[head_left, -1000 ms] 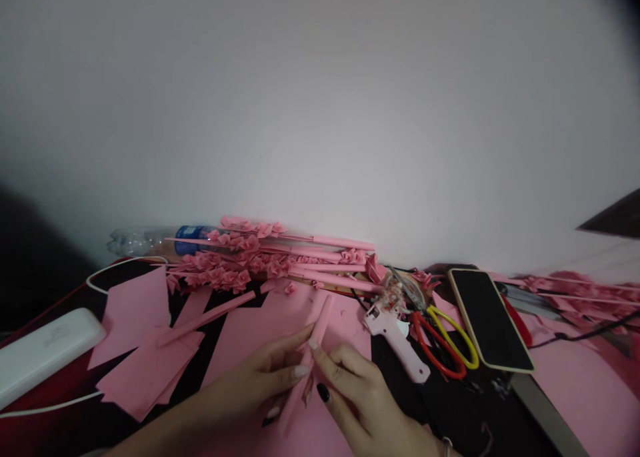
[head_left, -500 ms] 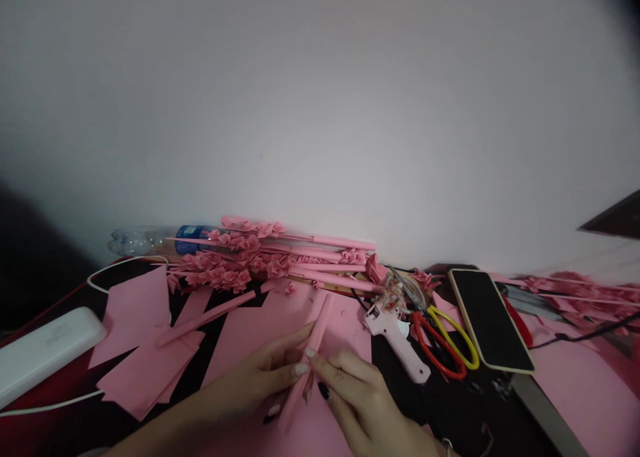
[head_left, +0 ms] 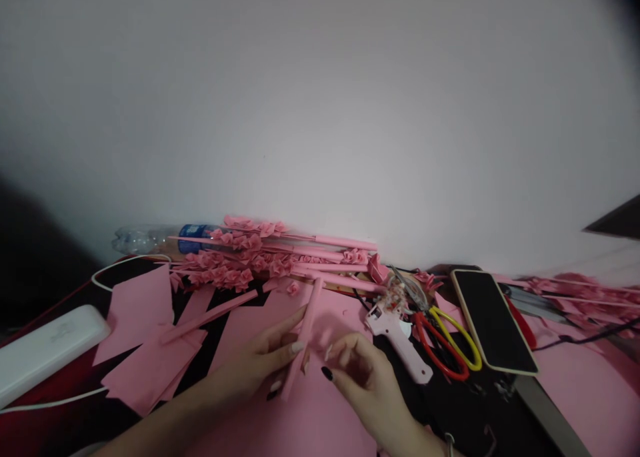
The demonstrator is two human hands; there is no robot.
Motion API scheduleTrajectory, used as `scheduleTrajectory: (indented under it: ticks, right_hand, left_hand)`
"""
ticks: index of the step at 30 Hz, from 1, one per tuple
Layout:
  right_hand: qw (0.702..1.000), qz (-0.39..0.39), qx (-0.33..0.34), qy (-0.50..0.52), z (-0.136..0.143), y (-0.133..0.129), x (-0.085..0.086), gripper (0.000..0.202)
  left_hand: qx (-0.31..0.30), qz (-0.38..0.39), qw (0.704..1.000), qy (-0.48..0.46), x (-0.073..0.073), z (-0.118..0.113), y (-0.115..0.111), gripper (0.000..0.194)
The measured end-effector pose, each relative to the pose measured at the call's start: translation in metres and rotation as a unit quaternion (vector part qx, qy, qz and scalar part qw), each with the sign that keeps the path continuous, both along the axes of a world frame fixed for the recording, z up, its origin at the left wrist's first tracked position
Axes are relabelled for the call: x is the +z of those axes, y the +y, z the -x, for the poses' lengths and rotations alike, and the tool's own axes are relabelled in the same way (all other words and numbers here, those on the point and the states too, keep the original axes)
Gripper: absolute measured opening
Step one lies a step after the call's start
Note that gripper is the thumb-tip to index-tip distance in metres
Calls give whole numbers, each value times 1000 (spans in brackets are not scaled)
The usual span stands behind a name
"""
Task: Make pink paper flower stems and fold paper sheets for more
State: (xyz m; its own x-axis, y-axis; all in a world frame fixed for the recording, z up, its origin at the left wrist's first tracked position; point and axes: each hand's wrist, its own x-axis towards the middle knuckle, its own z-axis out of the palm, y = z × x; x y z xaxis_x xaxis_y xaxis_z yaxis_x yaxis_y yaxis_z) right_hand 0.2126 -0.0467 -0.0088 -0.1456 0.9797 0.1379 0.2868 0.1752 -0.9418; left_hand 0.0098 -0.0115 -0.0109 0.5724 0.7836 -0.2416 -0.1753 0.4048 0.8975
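Gripped a slim pink paper tube [head_left: 310, 320] in the left hand [head_left: 273, 358], with the thumb across its upper face and fingertips curled underneath. Held it slanting away from the body, over a wide pink sheet [head_left: 323, 417] below the grip, with the far end towards the paper flower sprays [head_left: 240, 270]. Held the right hand [head_left: 367, 377] half curled just right of the tube, apart from it; could not tell, through the blur, about any scrap between the fingertips. Had, left of the grip, a second tube [head_left: 210, 316] lying across cut paper pieces [head_left: 145, 383]; to its right, a pale glue gun [head_left: 403, 347], scissors [head_left: 432, 311] with red and yellow handles, and, beyond these, a phone [head_left: 493, 320]. Risked, by the look of it, denting such a thin roll through too hard a thumb. Could equally have let it spring loose along any unfixed edge, through too light a one-handed hold. Might also have knocked the glue gun with a wide swing of the right wrist, given its closeness.
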Motion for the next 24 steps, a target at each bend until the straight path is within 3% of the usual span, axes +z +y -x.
scheduleTrajectory:
  ticks: [5,9,14,24]
  right_hand:
    - [988,108,10,111,3,7,-1,6]
    - [981,146,16,128,1,8,-3,23]
    - [979,139,12,148,-1,8,-2,39]
    - [990,109,17,88,-4,7,0,50]
  left_hand:
    - [-2,13,1000,-9,-2,1,0,79]
    - [4,23,1000,-19,-3,2,0,77]
    - [4,34,999,-16,-6,4,1,78]
    - [6,29,999,-21,-3,2,0,76]
